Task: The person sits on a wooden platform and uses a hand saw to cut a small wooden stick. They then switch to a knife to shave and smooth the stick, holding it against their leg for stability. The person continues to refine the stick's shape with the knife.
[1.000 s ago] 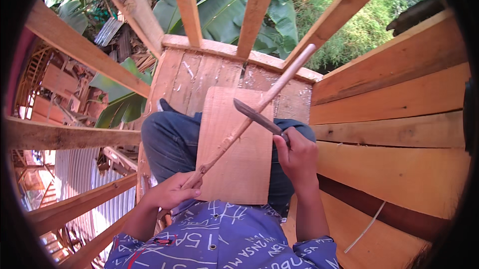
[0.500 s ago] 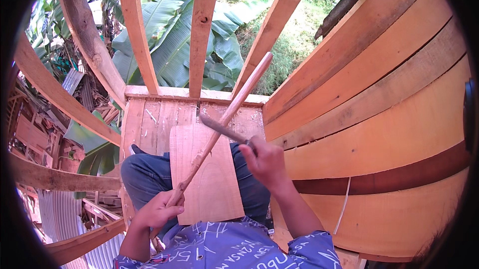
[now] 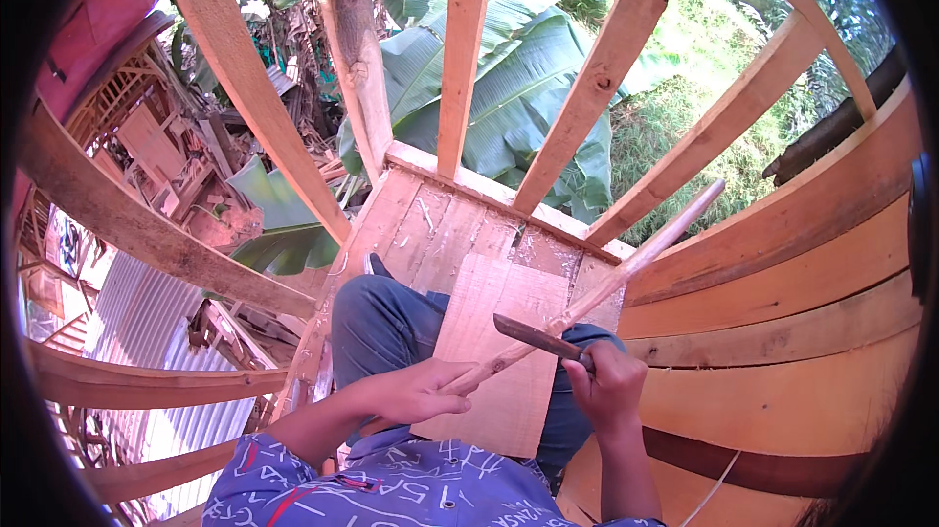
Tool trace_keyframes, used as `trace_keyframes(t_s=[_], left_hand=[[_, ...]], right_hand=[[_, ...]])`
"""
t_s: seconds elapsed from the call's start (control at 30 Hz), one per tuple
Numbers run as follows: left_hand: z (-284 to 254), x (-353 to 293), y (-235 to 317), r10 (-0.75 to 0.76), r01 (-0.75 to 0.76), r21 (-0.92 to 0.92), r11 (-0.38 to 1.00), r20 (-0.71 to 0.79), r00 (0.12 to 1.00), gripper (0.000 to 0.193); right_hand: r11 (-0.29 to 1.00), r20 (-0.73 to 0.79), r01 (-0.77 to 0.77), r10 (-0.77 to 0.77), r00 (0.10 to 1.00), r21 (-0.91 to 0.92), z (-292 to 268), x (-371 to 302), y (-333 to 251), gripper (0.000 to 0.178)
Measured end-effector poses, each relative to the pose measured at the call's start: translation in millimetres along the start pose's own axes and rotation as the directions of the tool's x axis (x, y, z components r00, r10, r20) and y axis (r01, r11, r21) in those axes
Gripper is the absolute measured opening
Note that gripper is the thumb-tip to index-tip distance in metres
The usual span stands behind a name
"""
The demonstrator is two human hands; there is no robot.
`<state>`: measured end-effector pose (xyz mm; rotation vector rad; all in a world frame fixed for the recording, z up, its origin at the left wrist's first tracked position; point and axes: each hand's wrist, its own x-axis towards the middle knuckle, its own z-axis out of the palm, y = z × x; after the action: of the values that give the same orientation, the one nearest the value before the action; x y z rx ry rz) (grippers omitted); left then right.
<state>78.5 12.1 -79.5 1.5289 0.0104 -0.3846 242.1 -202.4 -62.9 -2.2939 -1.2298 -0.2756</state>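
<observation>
A long peeled wooden stick (image 3: pixel 626 271) slants across my lap, its far end up to the right. My left hand (image 3: pixel 416 392) is closed around its near end. In my right hand (image 3: pixel 608 385) is the handle of a knife with a dark blade (image 3: pixel 528 332). The blade lies across the stick around its middle, pointing left. Under them a flat wooden board (image 3: pixel 504 412) rests on my lap, over my jeans-covered legs (image 3: pixel 377 322).
Wood shavings lie on the plank floor (image 3: pixel 401 209). Upright wooden slats (image 3: pixel 465 58) rail the far and left sides. A wall of horizontal boards (image 3: pixel 773 356) stands at right. Beyond the railing are banana leaves (image 3: pixel 518 87) and corrugated metal sheets (image 3: pixel 147 331).
The view has turned left, so the surroundings sit farther right. The stick now slants lower and more to the right. The knife crosses it closer to my left hand.
</observation>
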Motion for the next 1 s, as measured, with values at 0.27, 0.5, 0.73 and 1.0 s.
trace_keyframes(t_s=[0.27, 0.5, 0.73, 1.0], left_hand=[[7, 12, -8, -0.010, 0.015, -0.121, 0.993, 0.042, 0.999, 0.016], [7, 11, -8, 0.014, 0.001, -0.218, 0.976, 0.066, 0.998, 0.014], [10, 18, -8, -0.048, 0.059, -0.289, 0.955, 0.047, 0.998, 0.012], [16, 16, -1, -0.075, 0.094, -0.231, 0.969, 0.089, 0.993, 0.013]], right_hand=[[0.999, -0.020, -0.017, 0.016, 1.000, -0.041, 1, 0, 24, 0.051], [0.999, 0.074, 0.034, -0.036, 0.997, 0.029, 9, -15, 0, 0.047], [0.998, 0.140, 0.064, -0.065, 0.988, 0.011, 11, -16, -4, 0.049], [0.997, 0.076, 0.066, -0.069, 0.995, 0.036, 3, -15, 7, 0.044]])
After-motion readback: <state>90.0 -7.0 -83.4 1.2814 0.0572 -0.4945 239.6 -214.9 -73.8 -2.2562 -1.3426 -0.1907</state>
